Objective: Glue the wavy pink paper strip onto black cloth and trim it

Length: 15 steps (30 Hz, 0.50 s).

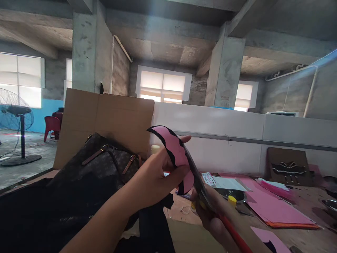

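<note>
My left hand pinches a curved pink piece with a wavy black border, thumb on its face and fingers behind. The piece is held up in front of me, its pointed tip toward the upper left. My right hand is closed around scissors with dark blades and a red handle. The blades run along the right edge of the piece, close against it; whether they bite into it I cannot tell. Black material lies below my left forearm.
A dark patterned handbag leans by a cardboard panel on the left. Pink sheets, a white paper, a yellow cap and a dark bowl lie on the right. A board with a beaded black piece stands behind.
</note>
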Each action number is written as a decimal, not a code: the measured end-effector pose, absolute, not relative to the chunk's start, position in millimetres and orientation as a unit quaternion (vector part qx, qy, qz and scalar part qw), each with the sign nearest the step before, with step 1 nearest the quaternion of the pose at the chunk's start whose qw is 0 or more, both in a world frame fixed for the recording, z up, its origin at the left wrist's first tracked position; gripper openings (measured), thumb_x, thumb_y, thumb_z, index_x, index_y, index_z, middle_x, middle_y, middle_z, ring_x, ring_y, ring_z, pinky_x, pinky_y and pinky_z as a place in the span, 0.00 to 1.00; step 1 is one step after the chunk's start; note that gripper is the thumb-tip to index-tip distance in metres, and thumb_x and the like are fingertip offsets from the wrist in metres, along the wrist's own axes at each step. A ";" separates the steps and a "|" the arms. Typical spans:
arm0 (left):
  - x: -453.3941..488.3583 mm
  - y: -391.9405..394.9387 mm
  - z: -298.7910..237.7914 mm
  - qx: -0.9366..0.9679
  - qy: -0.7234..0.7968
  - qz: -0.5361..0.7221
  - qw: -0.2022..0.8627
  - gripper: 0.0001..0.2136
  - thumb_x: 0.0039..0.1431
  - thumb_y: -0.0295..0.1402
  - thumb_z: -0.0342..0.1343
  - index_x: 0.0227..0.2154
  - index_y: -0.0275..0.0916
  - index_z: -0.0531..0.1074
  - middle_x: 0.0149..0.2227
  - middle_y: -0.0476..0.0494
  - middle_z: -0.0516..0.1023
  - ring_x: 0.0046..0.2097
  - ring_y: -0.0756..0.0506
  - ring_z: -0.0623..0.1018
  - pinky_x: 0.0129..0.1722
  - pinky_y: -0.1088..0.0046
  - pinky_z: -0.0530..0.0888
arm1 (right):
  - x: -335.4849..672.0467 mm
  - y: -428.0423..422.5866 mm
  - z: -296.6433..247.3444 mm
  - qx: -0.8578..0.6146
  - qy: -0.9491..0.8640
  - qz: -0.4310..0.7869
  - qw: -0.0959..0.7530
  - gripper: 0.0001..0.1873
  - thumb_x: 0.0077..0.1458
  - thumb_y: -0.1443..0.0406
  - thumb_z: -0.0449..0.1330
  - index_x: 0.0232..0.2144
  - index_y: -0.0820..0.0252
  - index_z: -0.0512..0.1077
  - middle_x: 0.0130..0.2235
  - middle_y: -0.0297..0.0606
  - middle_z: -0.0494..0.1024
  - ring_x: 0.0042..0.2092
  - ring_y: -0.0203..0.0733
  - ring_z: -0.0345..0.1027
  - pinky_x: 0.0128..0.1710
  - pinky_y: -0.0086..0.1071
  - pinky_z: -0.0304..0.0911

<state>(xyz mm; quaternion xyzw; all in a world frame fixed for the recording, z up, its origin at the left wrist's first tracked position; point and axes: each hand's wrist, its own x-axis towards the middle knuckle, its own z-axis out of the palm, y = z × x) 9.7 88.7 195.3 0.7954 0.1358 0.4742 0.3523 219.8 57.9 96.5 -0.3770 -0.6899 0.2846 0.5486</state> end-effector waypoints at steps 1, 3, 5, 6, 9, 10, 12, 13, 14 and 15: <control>9.8 88.6 195.4 0.796 0.137 0.474 0.352 0.30 0.68 0.29 0.54 0.70 0.47 0.53 0.29 0.52 0.70 0.30 0.50 0.73 0.30 0.78 0.72 | 220.1 57.4 97.6 -0.376 -0.691 0.287 0.547 0.20 0.50 0.47 0.67 0.37 0.54 0.74 0.28 0.35 0.66 0.29 0.42 0.61 0.29 0.35 0.60; 9.9 88.2 195.5 0.795 0.133 0.476 0.352 0.30 0.68 0.29 0.54 0.70 0.47 0.53 0.29 0.52 0.70 0.29 0.51 0.73 0.29 0.78 0.71 | 220.5 59.4 98.5 -0.377 -0.685 0.291 0.551 0.23 0.51 0.43 0.63 0.36 0.53 0.73 0.28 0.34 0.64 0.28 0.41 0.59 0.27 0.34 0.60; 10.1 87.8 195.4 0.792 0.127 0.480 0.354 0.29 0.68 0.29 0.54 0.69 0.48 0.54 0.29 0.53 0.70 0.29 0.51 0.72 0.28 0.79 0.70 | 220.5 63.2 97.1 -0.372 -0.681 0.295 0.557 0.28 0.51 0.38 0.59 0.36 0.53 0.72 0.29 0.35 0.64 0.29 0.41 0.59 0.27 0.34 0.60; 10.2 87.7 195.3 0.791 0.123 0.482 0.358 0.29 0.68 0.30 0.55 0.69 0.48 0.55 0.29 0.53 0.70 0.30 0.51 0.72 0.29 0.79 0.70 | 220.4 64.9 95.7 -0.367 -0.682 0.296 0.558 0.30 0.50 0.36 0.58 0.37 0.53 0.72 0.28 0.35 0.63 0.29 0.40 0.59 0.27 0.34 0.59; 10.6 88.0 194.5 0.788 0.116 0.485 0.361 0.28 0.68 0.31 0.55 0.68 0.47 0.57 0.30 0.53 0.70 0.30 0.51 0.72 0.30 0.78 0.71 | 219.5 67.1 91.9 -0.354 -0.695 0.298 0.551 0.33 0.47 0.35 0.61 0.40 0.53 0.73 0.26 0.32 0.60 0.27 0.38 0.55 0.27 0.33 0.56; 10.7 88.3 194.2 0.788 0.116 0.486 0.359 0.28 0.68 0.31 0.55 0.68 0.48 0.56 0.30 0.53 0.70 0.30 0.51 0.72 0.30 0.78 0.71 | 219.2 66.6 91.3 -0.353 -0.698 0.298 0.548 0.32 0.46 0.36 0.62 0.40 0.53 0.73 0.25 0.31 0.60 0.26 0.38 0.54 0.27 0.34 0.56; 10.9 89.0 193.6 0.790 0.119 0.487 0.352 0.29 0.68 0.31 0.55 0.68 0.48 0.55 0.29 0.53 0.70 0.30 0.51 0.72 0.29 0.78 0.70 | 218.7 64.5 91.8 -0.359 -0.697 0.294 0.546 0.29 0.47 0.39 0.65 0.40 0.53 0.73 0.25 0.31 0.60 0.26 0.38 0.54 0.27 0.34 0.56; 11.0 89.2 193.5 0.791 0.120 0.487 0.350 0.29 0.68 0.30 0.55 0.68 0.49 0.55 0.29 0.53 0.70 0.29 0.51 0.72 0.29 0.79 0.70 | 218.7 63.3 92.6 -0.364 -0.697 0.291 0.546 0.26 0.47 0.41 0.66 0.39 0.52 0.74 0.26 0.31 0.61 0.26 0.38 0.55 0.27 0.34 0.56; 11.0 89.3 193.4 0.792 0.119 0.486 0.349 0.29 0.68 0.29 0.55 0.68 0.49 0.55 0.29 0.53 0.70 0.30 0.52 0.72 0.29 0.79 0.70 | 218.9 62.3 93.4 -0.368 -0.697 0.287 0.545 0.24 0.48 0.43 0.67 0.39 0.52 0.74 0.26 0.32 0.61 0.27 0.38 0.55 0.27 0.34 0.57; 10.9 89.3 193.4 0.793 0.117 0.486 0.349 0.29 0.68 0.29 0.55 0.68 0.50 0.56 0.29 0.53 0.70 0.30 0.52 0.73 0.30 0.79 0.71 | 219.3 61.8 94.1 -0.372 -0.697 0.282 0.544 0.22 0.48 0.46 0.68 0.38 0.52 0.74 0.27 0.32 0.62 0.27 0.39 0.55 0.27 0.34 0.57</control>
